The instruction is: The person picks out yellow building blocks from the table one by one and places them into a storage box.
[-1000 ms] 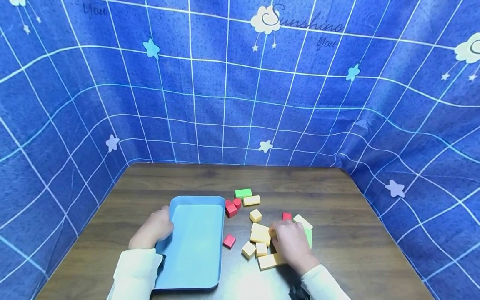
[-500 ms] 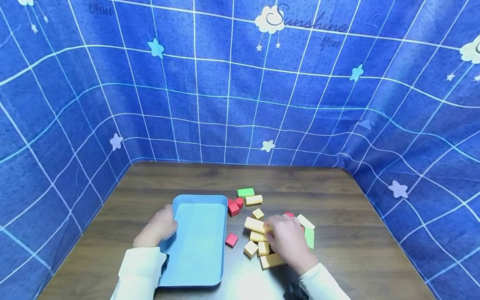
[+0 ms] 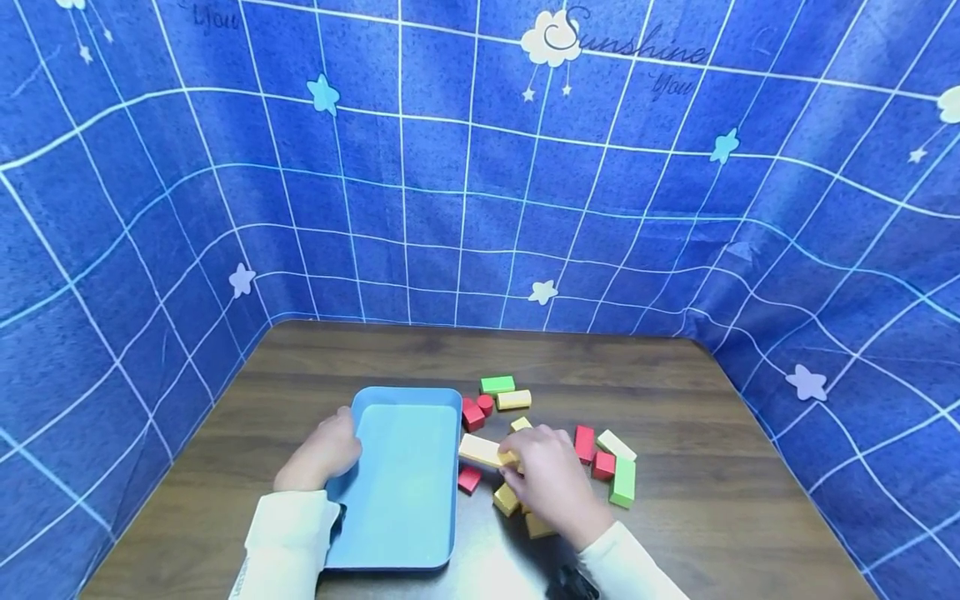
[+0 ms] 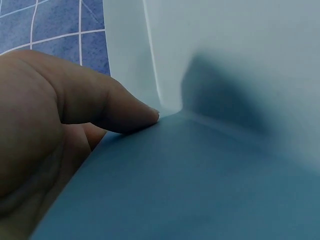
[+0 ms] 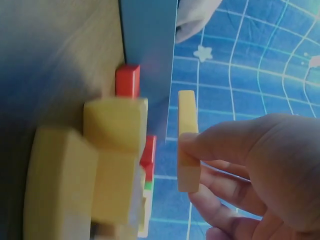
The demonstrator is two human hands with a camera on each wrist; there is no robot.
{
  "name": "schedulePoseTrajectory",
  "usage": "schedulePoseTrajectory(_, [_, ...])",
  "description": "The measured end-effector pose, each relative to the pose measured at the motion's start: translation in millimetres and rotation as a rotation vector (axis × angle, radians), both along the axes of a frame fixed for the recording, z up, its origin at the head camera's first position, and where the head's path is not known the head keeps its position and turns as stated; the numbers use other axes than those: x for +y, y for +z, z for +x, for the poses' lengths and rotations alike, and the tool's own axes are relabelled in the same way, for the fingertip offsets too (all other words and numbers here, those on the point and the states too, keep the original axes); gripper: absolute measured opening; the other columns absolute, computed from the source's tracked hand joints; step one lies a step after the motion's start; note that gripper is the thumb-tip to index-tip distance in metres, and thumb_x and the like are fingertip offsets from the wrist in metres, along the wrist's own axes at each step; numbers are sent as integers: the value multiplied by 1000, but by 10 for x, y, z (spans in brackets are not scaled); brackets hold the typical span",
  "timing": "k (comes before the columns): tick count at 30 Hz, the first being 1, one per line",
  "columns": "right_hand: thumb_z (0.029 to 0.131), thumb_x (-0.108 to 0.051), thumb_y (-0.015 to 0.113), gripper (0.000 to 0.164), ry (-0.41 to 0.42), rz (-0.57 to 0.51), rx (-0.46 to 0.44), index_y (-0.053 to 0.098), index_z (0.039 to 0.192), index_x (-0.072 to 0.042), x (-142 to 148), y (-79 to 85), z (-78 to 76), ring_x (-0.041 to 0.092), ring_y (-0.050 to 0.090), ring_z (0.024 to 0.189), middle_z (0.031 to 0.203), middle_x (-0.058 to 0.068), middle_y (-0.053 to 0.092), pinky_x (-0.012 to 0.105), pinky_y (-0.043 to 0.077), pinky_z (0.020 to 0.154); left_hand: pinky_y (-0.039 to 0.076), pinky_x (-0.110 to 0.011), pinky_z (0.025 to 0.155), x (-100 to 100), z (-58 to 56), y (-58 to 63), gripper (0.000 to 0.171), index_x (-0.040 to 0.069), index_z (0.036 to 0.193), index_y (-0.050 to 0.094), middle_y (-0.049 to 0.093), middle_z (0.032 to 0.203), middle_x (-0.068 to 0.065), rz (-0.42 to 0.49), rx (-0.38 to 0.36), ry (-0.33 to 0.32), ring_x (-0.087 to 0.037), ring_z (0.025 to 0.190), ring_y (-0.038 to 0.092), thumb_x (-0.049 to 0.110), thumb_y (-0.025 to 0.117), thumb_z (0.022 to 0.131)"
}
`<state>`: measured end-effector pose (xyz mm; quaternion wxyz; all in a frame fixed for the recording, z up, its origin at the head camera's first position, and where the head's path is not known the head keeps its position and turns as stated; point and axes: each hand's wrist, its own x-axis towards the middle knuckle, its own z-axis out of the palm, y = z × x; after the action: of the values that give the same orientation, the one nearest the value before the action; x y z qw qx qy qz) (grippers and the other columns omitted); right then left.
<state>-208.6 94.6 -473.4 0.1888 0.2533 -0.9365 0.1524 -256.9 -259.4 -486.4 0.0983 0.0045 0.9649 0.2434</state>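
On my head feed the right hand [image 3: 551, 483] has slid left since half a second ago, carrying the yellow block [image 3: 478, 450] up near the blue tray [image 3: 397, 492], and two red blocks [image 3: 584, 445] now show fully. Left wrist: left hand [image 4: 65, 105] clamped on the tray's wall. Right wrist: my grip's pinching that long, smooth, square-edged block, clear of the other yellow blocks [image 5: 65, 185]

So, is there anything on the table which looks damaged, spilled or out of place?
Nothing stands out. The loose blocks lie at mixed angles beside the blue tray, none visibly broken. The right hand holds a yellow block and hides parts of others, so I cannot check those fully.
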Motion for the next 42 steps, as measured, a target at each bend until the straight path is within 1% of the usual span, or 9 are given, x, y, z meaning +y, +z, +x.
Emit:
schedulePoseTrajectory(3, [79, -28, 87, 22, 25, -1, -35, 78, 98, -23, -86, 12, -7, 14, 66, 94, 97, -9, 76, 38, 45, 81, 44, -66, 107, 2, 0, 6, 63, -27, 145, 23, 42, 144, -46, 4, 0, -1, -53, 129, 52, 6, 43, 95])
schedulePoseTrajectory(6, [80, -27, 86, 20, 48, -5, -41, 78, 98, -23, -160, 15, -13, 12, 64, 89, 94, -10, 75, 37, 44, 79, 43, -66, 108, 2, 5, 13, 63, -27, 145, 24, 42, 144, -47, 8, 11, -9, -53, 129, 51, 4, 44, 94])
schedulePoseTrajectory(13, [78, -28, 86, 19, 99, -3, 16, 78, 95, -23, -314, 16, -13, 10, 60, 84, 91, -10, 75, 35, 44, 77, 45, -65, 106, 15, 15, 27, 61, -27, 144, 26, 44, 142, -46, 11, 17, -10, -50, 125, 54, 4, 44, 94])
schedulePoseTrajectory(17, [79, -28, 85, 18, 136, 22, 38, 77, 94, -23, -411, -17, 1, 10, 58, 82, 90, -11, 74, 33, 44, 76, 45, -64, 106, 16, 21, 34, 62, -27, 144, 25, 44, 143, -46, 13, 9, -1, -50, 126, 54, 4, 44, 94])
schedulePoseTrajectory(22, [81, -29, 83, 16, 162, 35, 24, 77, 95, -24, -515, -49, 27, 9, 58, 83, 91, -12, 74, 33, 44, 77, 45, -64, 106, 20, 26, 30, 62, -26, 146, 23, 43, 144, -45, 24, 1, 2, -51, 128, 52, 4, 43, 95])
schedulePoseTrajectory(27, [82, -30, 83, 16, 182, 36, 28, 77, 95, -24, -588, -56, 34, 9, 59, 86, 91, -13, 73, 31, 43, 77, 47, -64, 103, 10, 19, 6, 61, -25, 145, 25, 45, 142, -44, 31, 0, 9, -49, 124, 55, 4, 42, 95])
schedulePoseTrajectory(32, [82, -31, 83, 17, 204, 42, 43, 77, 96, -25, -656, -83, 25, 9, 61, 91, 95, -13, 74, 31, 43, 78, 45, -66, 104, 11, 9, 5, 61, -25, 146, 23, 44, 143, -45, 31, -7, 20, -52, 129, 52, 4, 42, 96])
schedulePoseTrajectory(35, [81, -32, 83, 17, 217, 51, 43, 77, 96, -25, -696, -87, 36, 8, 62, 92, 97, -14, 74, 30, 42, 78, 44, -67, 106, 22, 11, 10, 62, -24, 148, 21, 41, 145, -45, 36, -19, 26, -55, 133, 49, 5, 42, 97])
schedulePoseTrajectory(42, [82, -30, 83, 15, 244, 74, 36, 77, 94, -25, -763, -93, 64, 7, 62, 88, 95, -14, 75, 28, 42, 76, 43, -68, 107, 27, 18, 1, 62, -25, 148, 20, 41, 146, -46, 41, -20, 32, -56, 134, 48, 4, 42, 96])
